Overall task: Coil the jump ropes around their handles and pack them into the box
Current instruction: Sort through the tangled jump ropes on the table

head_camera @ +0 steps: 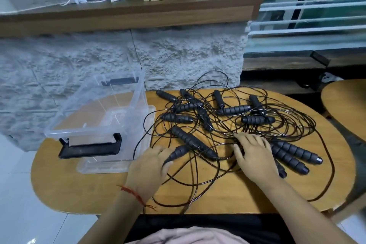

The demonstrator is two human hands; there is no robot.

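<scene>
My left grip [150,164] is clenched round the end of one black foam handle [179,151], thumb tucked under it. My right grip [255,154] lies released, fingers spread flat on the tangle of jump ropes [255,119], partly covering three more handles. The ropes sprawl uncoiled across the round wooden desk [79,184]. The clear box [89,130] stands open on the desk's left side, one cord loop lying against its right side.

Café-like room, wooden counter [126,14], stone-textured wall [178,55], round wooden tables [79,190]
</scene>
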